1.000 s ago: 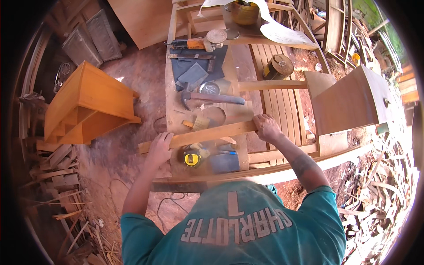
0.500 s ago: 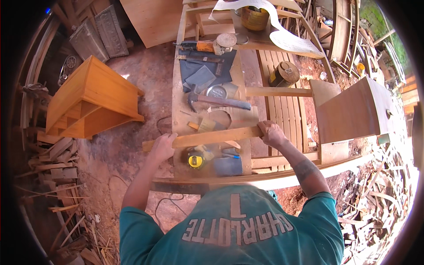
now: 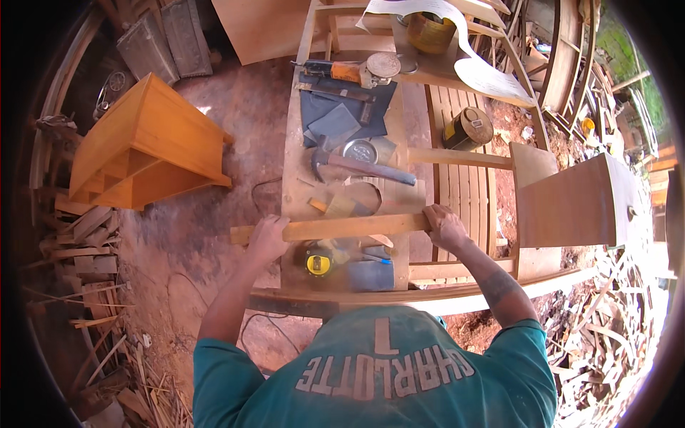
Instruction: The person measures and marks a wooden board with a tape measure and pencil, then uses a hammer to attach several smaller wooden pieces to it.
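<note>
A long wooden strip (image 3: 357, 227) spans the front of the workbench, held in both hands above the tools. My left hand (image 3: 267, 239) is closed round it near its left end, which sticks out past the fingers. My right hand (image 3: 445, 227) grips the right end. Below the strip lie a yellow and black tape measure (image 3: 318, 262) and a piece of dark blue-grey sandpaper (image 3: 369, 276). Just beyond it are a paintbrush (image 3: 339, 206), a claw hammer (image 3: 364, 168) and a round tin lid (image 3: 360, 151).
An orange angle grinder (image 3: 349, 71) and dark abrasive sheets (image 3: 334, 125) lie farther back. A metal can (image 3: 469, 128) stands on slats at right, near a drawer (image 3: 567, 203). An orange wooden cabinet (image 3: 153, 143) stands on the left floor; scrap wood (image 3: 606, 307) is heaped at right.
The view has shifted slightly, so the bench and its tools appear a little farther right. Both hands keep their hold on the strip, which now looks more level.
</note>
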The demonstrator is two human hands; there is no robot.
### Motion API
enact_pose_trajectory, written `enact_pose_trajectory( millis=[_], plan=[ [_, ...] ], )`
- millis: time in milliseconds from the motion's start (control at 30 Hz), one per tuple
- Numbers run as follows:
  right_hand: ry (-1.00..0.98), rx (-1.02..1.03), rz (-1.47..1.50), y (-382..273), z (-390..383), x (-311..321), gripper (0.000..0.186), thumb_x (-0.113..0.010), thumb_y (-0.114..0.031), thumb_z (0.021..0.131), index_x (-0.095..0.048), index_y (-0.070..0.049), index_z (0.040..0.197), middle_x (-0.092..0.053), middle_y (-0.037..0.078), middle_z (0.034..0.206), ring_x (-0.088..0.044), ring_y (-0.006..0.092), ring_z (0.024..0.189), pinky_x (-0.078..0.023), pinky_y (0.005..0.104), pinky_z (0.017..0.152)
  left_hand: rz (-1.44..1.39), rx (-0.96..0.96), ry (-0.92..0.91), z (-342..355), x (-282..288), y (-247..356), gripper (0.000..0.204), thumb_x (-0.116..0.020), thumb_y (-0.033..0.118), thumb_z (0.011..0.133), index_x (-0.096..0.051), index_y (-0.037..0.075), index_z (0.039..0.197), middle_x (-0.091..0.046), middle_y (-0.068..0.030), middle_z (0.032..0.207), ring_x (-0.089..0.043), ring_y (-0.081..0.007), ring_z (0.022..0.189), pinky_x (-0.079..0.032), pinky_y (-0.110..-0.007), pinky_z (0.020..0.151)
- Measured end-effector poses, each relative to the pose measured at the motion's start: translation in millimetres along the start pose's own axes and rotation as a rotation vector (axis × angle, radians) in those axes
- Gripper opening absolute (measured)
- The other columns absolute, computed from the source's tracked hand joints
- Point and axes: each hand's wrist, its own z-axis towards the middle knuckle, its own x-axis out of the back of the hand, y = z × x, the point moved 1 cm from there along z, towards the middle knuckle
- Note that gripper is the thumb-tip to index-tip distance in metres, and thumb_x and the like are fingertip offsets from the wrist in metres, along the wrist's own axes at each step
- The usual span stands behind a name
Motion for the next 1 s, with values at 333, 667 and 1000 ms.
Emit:
enact_pose_trajectory(
  millis=[333, 667, 1000],
  plan=[
    [0.261, -0.226, 0.041, -47.9, -56.3, 45.6, 0.065, -0.078, -0.024, 0.085, -0.050, -0.005, 0.141, -0.053, 0.023, 0.140, -0.055, 0.0413, 0.127, -0.045, 0.0477, 0.109, 0.107, -0.073, -0.041, -39.8, 18.2, 70.3, 0.063, -0.079, 0.018, 0.071, -0.059, 0.010, 0.130, -0.055, -0.0160, 0.131, -0.050, -0.0350, 0.124, -0.050, -0.049, 0.096],
    [0.030, -0.222, 0.375, -100.8, -71.8, -28.5, 0.021, -0.068, -0.023, 0.094, -0.072, -0.003, 0.101, -0.071, 0.017, 0.098, -0.072, 0.0331, 0.085, -0.057, 0.0422, 0.075, 0.033, -0.051, 0.041, -59.3, -55.2, 96.7, 0.069, -0.086, 0.020, 0.070, -0.057, 0.010, 0.132, -0.056, -0.0153, 0.132, -0.049, -0.0376, 0.128, -0.049, -0.046, 0.102],
    [-0.060, -0.030, 0.020, -154.0, -8.5, -88.5, 0.038, -0.050, -0.022, 0.099, -0.063, -0.012, 0.133, -0.071, 0.012, 0.117, -0.071, 0.0255, 0.104, -0.058, 0.0434, 0.084, -0.849, 0.130, 0.210, -76.0, -40.0, 87.5, 0.051, -0.075, 0.006, 0.085, -0.055, 0.001, 0.132, -0.062, -0.0116, 0.126, -0.063, -0.0230, 0.114, -0.049, -0.036, 0.100]
  ],
)
